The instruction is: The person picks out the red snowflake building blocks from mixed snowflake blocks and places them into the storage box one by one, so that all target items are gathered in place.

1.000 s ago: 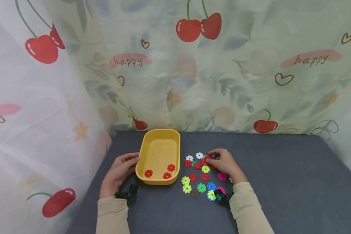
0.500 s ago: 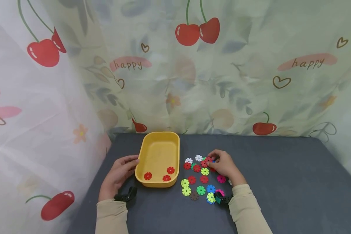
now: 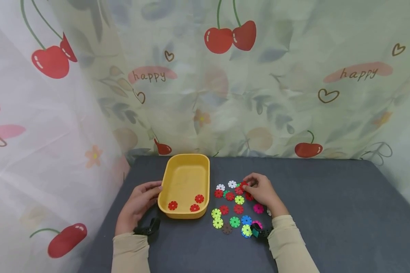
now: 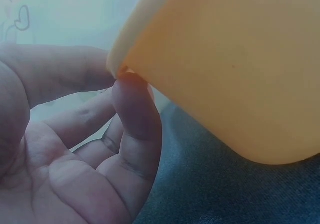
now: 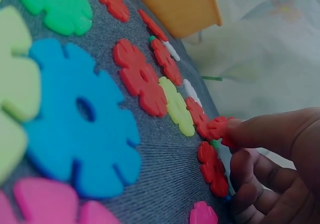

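My left hand [image 3: 138, 203] grips the left rim of a yellow plastic tub [image 3: 186, 176], thumb on one side of the lip and a finger under it [image 4: 137, 108] in the left wrist view. Three red notched discs [image 3: 172, 205] lie at the tub's near end. To the right, my right hand [image 3: 262, 191] pinches a red notched disc [image 5: 218, 129] between thumb and fingers, just above other discs. Close under it lies another red disc [image 5: 212, 169]. The fingertips behind the held disc are partly hidden.
Several loose notched discs are spread over the dark table [image 3: 327, 212] right of the tub: white [image 3: 232, 184], yellow-green [image 3: 217, 222], green [image 3: 234, 222], blue [image 3: 246, 220], pink [image 3: 258, 208] and brown [image 3: 226, 228]. A printed curtain [image 3: 276, 94] stands behind the table.
My right hand has risen slightly with the red disc pinched in it, and the red disc below shows more. The left hand keeps its grip on the tub. The head view has tilted a little.
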Action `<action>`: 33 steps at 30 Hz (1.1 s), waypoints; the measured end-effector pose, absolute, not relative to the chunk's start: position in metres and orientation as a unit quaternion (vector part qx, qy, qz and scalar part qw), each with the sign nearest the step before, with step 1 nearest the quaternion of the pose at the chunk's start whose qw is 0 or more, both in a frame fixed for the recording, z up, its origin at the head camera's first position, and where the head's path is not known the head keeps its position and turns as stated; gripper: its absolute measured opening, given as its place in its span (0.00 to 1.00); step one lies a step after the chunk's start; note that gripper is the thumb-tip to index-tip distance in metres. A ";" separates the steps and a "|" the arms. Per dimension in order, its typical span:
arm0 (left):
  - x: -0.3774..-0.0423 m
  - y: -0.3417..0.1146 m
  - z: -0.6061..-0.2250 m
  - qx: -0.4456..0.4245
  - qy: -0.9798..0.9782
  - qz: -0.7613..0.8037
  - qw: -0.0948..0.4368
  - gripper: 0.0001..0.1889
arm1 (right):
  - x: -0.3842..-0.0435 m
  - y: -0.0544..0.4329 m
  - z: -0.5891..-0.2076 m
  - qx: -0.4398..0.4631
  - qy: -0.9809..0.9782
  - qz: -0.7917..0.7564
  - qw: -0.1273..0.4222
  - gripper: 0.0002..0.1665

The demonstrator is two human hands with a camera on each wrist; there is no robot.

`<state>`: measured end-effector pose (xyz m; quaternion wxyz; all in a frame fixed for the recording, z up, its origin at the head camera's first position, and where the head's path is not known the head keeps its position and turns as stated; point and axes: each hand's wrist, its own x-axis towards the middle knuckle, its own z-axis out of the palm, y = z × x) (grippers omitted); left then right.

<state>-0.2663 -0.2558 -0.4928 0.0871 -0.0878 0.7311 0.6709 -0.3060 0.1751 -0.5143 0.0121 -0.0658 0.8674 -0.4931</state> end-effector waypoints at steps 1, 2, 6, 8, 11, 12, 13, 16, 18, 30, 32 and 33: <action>-0.266 -0.256 -0.493 -0.088 0.729 0.673 0.087 0.24 | -0.306 0.175 -0.514 -0.066 0.866 -0.496 0.012 0.09; -0.266 -0.256 -0.494 -0.084 0.730 0.673 0.087 0.25 | -0.306 0.175 -0.514 -0.065 0.864 -0.500 0.011 0.09; -0.267 -0.256 -0.493 -0.085 0.728 0.675 0.087 0.24 | -0.304 0.175 -0.512 -0.060 0.858 -0.511 0.011 0.10; -0.267 -0.256 -0.493 -0.083 0.730 0.673 0.088 0.25 | -0.303 0.174 -0.511 -0.056 0.854 -0.517 0.009 0.11; -0.266 -0.256 -0.492 -0.084 0.730 0.672 0.090 0.25 | -0.302 0.173 -0.508 -0.051 0.848 -0.528 0.003 0.12; -0.266 -0.256 -0.491 -0.084 0.731 0.671 0.090 0.25 | -0.302 0.173 -0.508 -0.048 0.845 -0.533 0.001 0.12; -0.266 -0.256 -0.491 -0.085 0.730 0.673 0.089 0.25 | -0.303 0.172 -0.507 -0.047 0.841 -0.539 -0.001 0.12; -0.266 -0.255 -0.492 -0.083 0.730 0.673 0.087 0.25 | -0.303 0.170 -0.505 -0.042 0.827 -0.561 -0.003 0.13; -0.266 -0.255 -0.493 -0.086 0.730 0.672 0.086 0.25 | -0.302 0.167 -0.505 -0.039 0.815 -0.578 0.001 0.14; -0.265 -0.255 -0.493 -0.086 0.731 0.671 0.088 0.25 | -0.295 0.147 -0.490 -0.063 0.773 -0.631 0.017 0.15; -0.265 -0.255 -0.493 -0.086 0.729 0.673 0.087 0.25 | -0.293 0.141 -0.487 -0.069 0.767 -0.638 0.022 0.14; -0.265 -0.255 -0.493 -0.090 0.727 0.675 0.086 0.24 | -0.292 0.139 -0.485 -0.073 0.765 -0.640 0.023 0.14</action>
